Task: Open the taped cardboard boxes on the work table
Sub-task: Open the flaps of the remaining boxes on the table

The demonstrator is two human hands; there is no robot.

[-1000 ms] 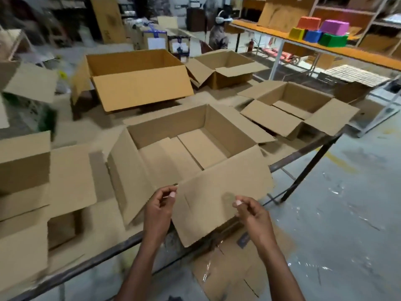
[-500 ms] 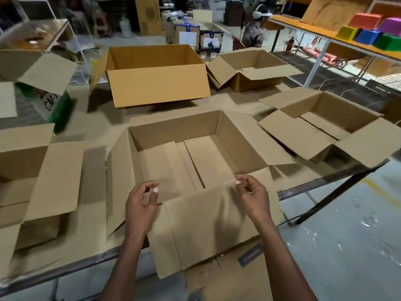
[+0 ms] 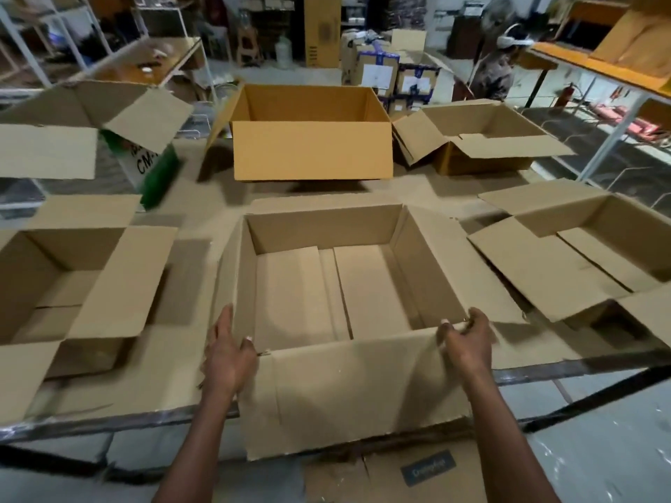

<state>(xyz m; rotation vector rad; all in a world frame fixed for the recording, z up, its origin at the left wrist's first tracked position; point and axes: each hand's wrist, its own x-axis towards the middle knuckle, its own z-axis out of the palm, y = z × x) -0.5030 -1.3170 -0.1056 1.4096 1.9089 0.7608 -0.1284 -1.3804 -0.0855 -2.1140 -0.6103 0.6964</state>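
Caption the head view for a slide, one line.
Both hands, left and right, at the near corners of an opened cardboard box among other open boxes on the work table.

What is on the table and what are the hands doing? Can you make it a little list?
place: work table in a warehouse
middle box: open cardboard box, nothing inside, near flap hanging over the table edge
left hand: left hand at the box's near left corner, fingers fairly straight
right hand: right hand with fingers curled over the near right corner
other boxes: five more, all open, around the middle one
tape: none seen holding any flaps closed
far back: a person wearing a headset
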